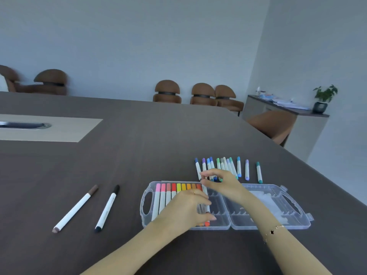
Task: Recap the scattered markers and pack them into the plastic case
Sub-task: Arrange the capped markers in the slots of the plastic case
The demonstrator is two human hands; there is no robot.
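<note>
Clear, slightly frosted plastic: the case [224, 207] lies opened flat on the dark wood-grain table [99, 171], two shallow ribbed trays hinged at the middle, an oval carry handle cut into each outer end. Left tray holds a snug row of markers [168, 192], white barrels side by side, caps running pink through red, yellow and orange, all pointing away from the person, long axes across the tray. Right tray shows only its moulded dividers and a pale patch, blurred. Left hand [190, 209], ring on one finger, lies over the near part of that row, fingers curled down onto the barrels beside the last orange one; whether it grips a pen or just presses them I cannot tell. Right hand [220, 182], bracelet at the wrist, hovers at the far rim of the case, thumb and fingers bent close together around the end of a white barrel; grip blurred, looks like a pinch. Beyond the case, a loose cluster of cool-coloured markers [226, 167], blue, violet, green, teal caps, lies roughly parallel, caps away; three sit apart to the right. Well to the left, a brown marker [76, 208] and a black marker [108, 207] lie slanted, caps far and rightward, both capped. Smooth matte surfaces throughout.
</note>
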